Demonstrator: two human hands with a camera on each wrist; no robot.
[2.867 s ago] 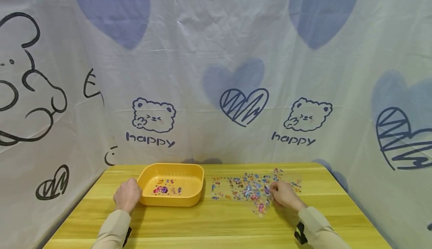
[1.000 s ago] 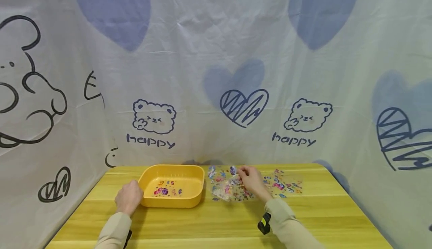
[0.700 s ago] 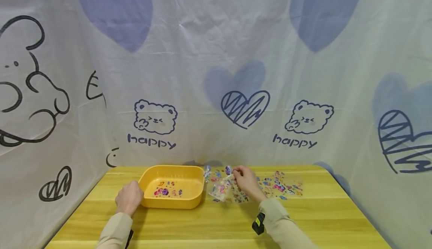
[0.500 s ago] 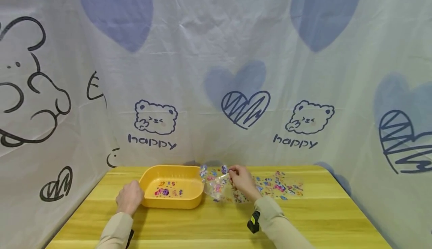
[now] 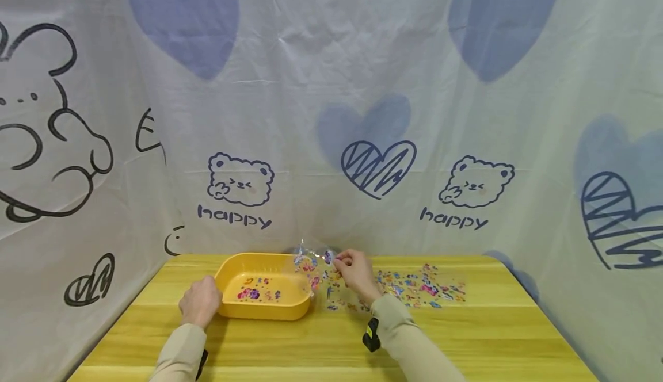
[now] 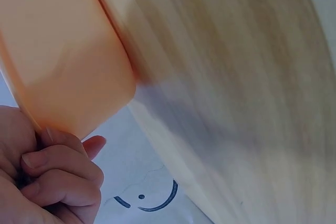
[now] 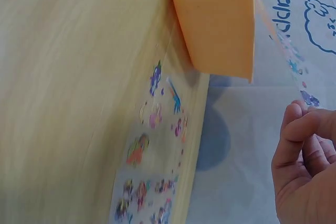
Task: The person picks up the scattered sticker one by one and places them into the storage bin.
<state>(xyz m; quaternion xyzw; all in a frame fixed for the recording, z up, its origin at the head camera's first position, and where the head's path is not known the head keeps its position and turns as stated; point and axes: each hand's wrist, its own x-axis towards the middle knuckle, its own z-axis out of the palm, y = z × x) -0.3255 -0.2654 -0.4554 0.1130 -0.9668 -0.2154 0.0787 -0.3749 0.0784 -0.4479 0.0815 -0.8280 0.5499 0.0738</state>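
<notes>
My left hand (image 5: pixel 199 301) grips the left rim of a yellow plastic basin (image 5: pixel 264 312); in the left wrist view, that hand (image 6: pixel 52 177) has curled fingers at the basin's corner. Thumb and fingertips of my right hand (image 5: pixel 356 274) pinch the edge of a clear sticker sheet (image 5: pixel 313 282) with small colourful figures. The sheet is raised and overlaps the basin's right rim in the head view. Seen nearly edge-on, the sheet (image 7: pixel 294 66) slants up from my right hand (image 7: pixel 307 156) in the right wrist view. Colourful stickers (image 5: pixel 250 294) lie inside the basin.
More clear sticker sheets (image 5: pixel 414 287) lie overlapping on the wooden table (image 5: pixel 311 347), right of the basin. Behind the table's far edge hangs a white cloth (image 5: pixel 311 209) printed with hearts and bears; cloth also hangs on both sides.
The right hand has moved left from the sheets on the table, lifting one sticker sheet and carrying it to the basin's right rim. The left hand has stayed at the basin.
</notes>
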